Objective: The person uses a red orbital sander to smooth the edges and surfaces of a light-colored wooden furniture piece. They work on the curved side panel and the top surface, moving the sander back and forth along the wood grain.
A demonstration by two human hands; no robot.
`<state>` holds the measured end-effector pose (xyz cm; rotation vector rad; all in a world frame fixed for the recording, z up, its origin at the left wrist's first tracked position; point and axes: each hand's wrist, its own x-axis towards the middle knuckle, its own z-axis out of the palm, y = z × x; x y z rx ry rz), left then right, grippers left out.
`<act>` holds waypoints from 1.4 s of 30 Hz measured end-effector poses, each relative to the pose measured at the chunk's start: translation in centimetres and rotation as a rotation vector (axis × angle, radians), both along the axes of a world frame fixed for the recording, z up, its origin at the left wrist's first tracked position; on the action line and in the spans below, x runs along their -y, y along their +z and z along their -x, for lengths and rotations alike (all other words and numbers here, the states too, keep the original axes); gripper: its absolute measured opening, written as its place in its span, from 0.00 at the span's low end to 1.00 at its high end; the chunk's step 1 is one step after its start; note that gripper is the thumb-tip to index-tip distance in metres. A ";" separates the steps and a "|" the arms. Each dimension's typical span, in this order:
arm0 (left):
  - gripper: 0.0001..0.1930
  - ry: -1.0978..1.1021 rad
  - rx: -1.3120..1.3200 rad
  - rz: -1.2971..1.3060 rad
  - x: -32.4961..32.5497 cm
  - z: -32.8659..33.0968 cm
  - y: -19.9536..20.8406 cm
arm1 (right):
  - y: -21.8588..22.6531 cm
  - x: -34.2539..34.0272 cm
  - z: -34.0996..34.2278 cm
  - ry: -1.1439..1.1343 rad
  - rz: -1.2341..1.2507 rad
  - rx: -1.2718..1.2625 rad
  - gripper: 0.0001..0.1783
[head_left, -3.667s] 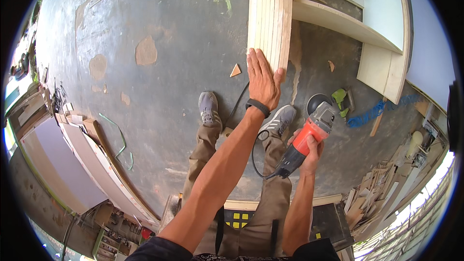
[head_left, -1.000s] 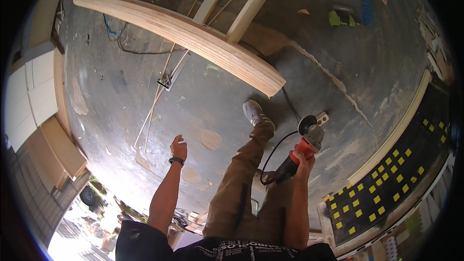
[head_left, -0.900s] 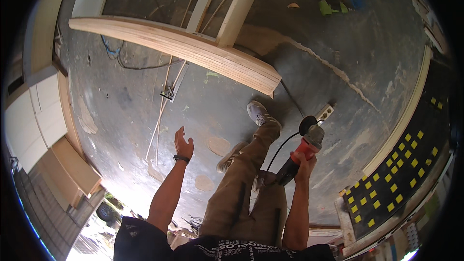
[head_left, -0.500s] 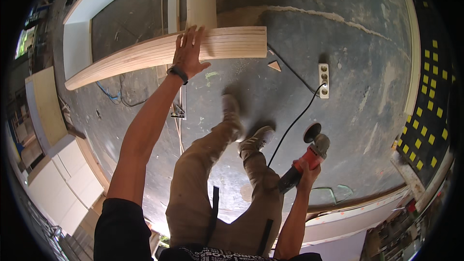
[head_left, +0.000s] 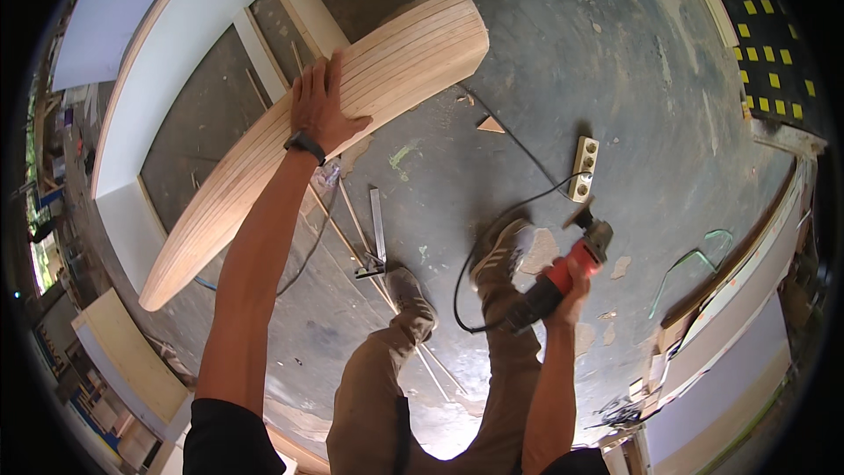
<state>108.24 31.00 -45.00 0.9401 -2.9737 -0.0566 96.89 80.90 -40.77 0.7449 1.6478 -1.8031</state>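
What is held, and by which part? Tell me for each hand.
Right hand: the red angle grinder, gripped around its red body section. Left hand: spread on the curved wooden piece, no grip visible.

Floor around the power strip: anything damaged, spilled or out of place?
Yes. Beside the right shoe, a tan patch breaks the grey floor, as if coating were missing. A triangular piece, probably an offcut, lies loose between the curved wooden beam and the power strip, like stray scrap.
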 end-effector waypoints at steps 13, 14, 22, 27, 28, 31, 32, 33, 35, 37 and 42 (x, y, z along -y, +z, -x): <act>0.72 -0.096 -0.032 0.191 -0.7 -1.5 -0.3 | -14.7 26.2 -1.2 -0.173 0.603 -0.071 0.26; 0.73 -0.098 -0.042 0.197 -0.9 -1.7 -0.3 | -15.6 27.1 -0.8 -0.159 0.637 -0.094 0.26; 0.71 -0.181 -0.091 0.356 -1.2 -1.9 -0.6 | -19.2 32.6 1.1 -0.329 0.633 -0.252 0.27; 0.70 -0.195 -0.113 0.408 -0.7 -2.6 -1.2 | -17.3 33.1 0.8 -0.284 0.658 -0.325 0.28; 0.70 -0.199 -0.121 0.409 -0.8 -2.5 -1.3 | -16.4 32.7 1.0 -0.272 0.657 -0.311 0.28; 0.70 -0.196 -0.121 0.399 -1.2 -2.2 -1.1 | -15.8 33.3 2.1 -0.291 0.602 -0.456 0.29; 0.70 -0.196 -0.120 0.395 -1.5 -1.9 -0.9 | -16.7 33.6 2.3 -0.306 0.551 -0.515 0.30; 0.70 -0.194 -0.111 0.395 -1.7 -1.8 -0.7 | -17.5 34.1 2.5 -0.321 0.500 -0.573 0.30; 0.70 -0.178 -0.088 0.391 -1.7 -2.2 -0.6 | -17.8 34.2 2.2 -0.346 0.522 -0.502 0.31; 0.70 -0.167 -0.070 0.409 -1.8 -2.4 -0.6 | -18.4 33.2 1.5 -0.372 0.661 -0.249 0.32; 0.71 -0.178 -0.073 0.392 -1.8 -2.4 -0.8 | -19.4 33.0 1.3 -0.348 0.666 -0.221 0.34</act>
